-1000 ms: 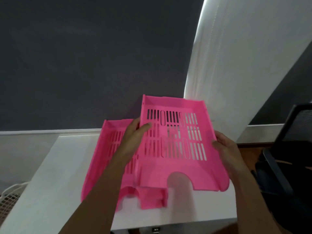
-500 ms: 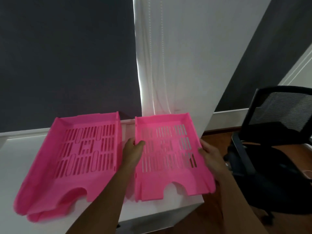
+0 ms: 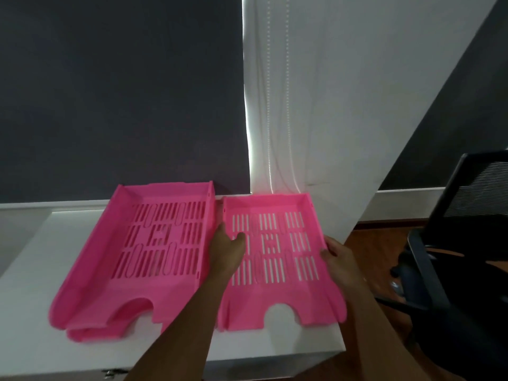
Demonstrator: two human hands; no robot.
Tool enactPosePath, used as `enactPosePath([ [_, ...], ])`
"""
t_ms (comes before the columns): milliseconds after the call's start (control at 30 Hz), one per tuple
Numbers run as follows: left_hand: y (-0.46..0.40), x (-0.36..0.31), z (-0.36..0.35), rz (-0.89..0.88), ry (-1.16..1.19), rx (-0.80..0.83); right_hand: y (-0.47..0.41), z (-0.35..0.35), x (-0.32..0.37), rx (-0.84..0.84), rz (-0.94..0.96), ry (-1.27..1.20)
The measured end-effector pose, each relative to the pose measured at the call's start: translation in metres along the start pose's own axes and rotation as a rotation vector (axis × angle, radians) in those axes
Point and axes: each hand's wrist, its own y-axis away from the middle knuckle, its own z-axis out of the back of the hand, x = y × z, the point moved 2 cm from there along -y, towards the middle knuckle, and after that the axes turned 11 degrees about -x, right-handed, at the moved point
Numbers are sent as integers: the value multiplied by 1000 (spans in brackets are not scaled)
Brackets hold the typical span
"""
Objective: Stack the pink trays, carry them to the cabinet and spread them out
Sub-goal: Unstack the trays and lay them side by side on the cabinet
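A pink slotted tray (image 3: 277,303) lies flat on the right part of the white cabinet top (image 3: 30,292). My left hand (image 3: 226,251) grips its left wall, thumb inside. My right hand (image 3: 339,259) holds its right wall. To the left a stack of pink trays (image 3: 132,270) rests on the same top, with a lower tray's front edge showing under the upper one. The two sets lie side by side, almost touching.
A dark wall and a white skirting run behind the cabinet. A white curtain (image 3: 316,105) with bead cords hangs behind the right tray. A black mesh office chair (image 3: 456,243) stands at the right on a wooden floor. The cabinet's front edge is close to me.
The tray in my hands was lifted off the stack, moved right and set down flat beside it. The view has swung to the right, bringing the chair into sight.
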Motion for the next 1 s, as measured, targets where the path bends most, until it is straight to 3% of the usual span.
enactPosePath([
  [100,0,-12,8,-6,32,4,1,-7,6,-60,9,57],
  [233,-3,-37,29,-87,90,25,12,-11,26,-393,38,44],
  [300,-10,-42,45,-108,143,-5,19,-19,46,-439,76,5],
  [433,-28,-40,92,-143,149,-64,40,-59,89,-353,137,-55],
  [567,-57,-18,159,-195,-14,-188,66,-117,118,-161,165,-100],
  [700,-83,20,235,-77,-69,-322,90,-174,129,28,97,-175],
  [867,-95,58,275,246,57,-110,113,-217,134,113,27,-192],
  [1000,-92,71,283,259,195,97,125,-226,141,45,61,-150],
])
